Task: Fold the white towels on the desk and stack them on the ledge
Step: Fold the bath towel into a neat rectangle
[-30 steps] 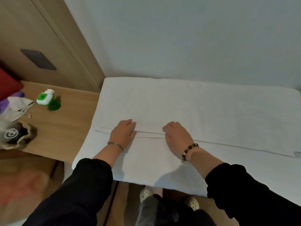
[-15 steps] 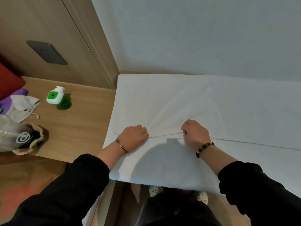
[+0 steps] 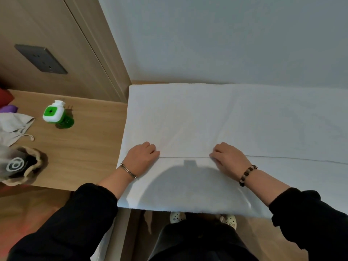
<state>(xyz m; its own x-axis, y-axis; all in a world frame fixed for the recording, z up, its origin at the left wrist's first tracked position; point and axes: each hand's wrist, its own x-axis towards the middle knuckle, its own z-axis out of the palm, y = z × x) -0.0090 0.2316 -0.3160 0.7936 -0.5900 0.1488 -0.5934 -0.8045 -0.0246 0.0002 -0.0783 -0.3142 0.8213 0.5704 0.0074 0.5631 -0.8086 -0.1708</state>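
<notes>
A large white towel (image 3: 235, 119) lies spread flat over the desk, reaching the wall at the back and hanging a little over the front edge. A folded-over edge runs across it from left to right. My left hand (image 3: 142, 157) has its fingers curled and grips that edge near the towel's left side. My right hand (image 3: 227, 157) pinches the same edge about a forearm's length to the right. The stretch of hem between both hands is pulled straight and taut, with faint creases fanning away from it.
Left of the towel is a wooden surface (image 3: 84, 147) with a green and white plug-in device (image 3: 54, 113), a grey cloth pouch (image 3: 13, 127) and a drawstring bag (image 3: 20, 164). A wood panel with a dark socket (image 3: 40, 59) rises behind.
My fingers lay flat on the towel a second ago; both hands have since curled onto the folded edge and drawn apart, pulling it taut. The camera has shifted so the towel sits further right.
</notes>
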